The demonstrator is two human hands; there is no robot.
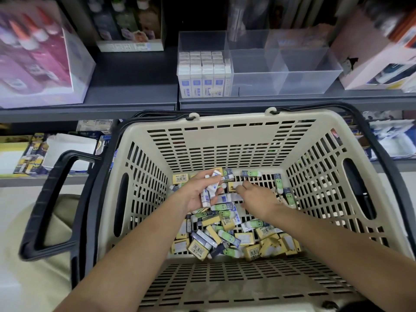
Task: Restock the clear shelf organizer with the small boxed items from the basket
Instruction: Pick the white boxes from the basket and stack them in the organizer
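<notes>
My left hand [198,192] is curled round a small stack of white-and-blue boxes [210,191], thumb and fingers clamping them against the palm. My right hand [256,195] reaches down to its left, fingertips bent onto another little box [235,185] on the floor of the basket [225,119]; whether they have closed on it I cannot tell. The rest lie in a loose heap [227,230] nearer me. These should be light, stiff cardboard with slick faces (easy to squirt out of a full fist), so I would pinch each across its narrow sides. The clear organizer [310,70] sits on the far shelf [135,95], left compartment full, right ones bare.
</notes>
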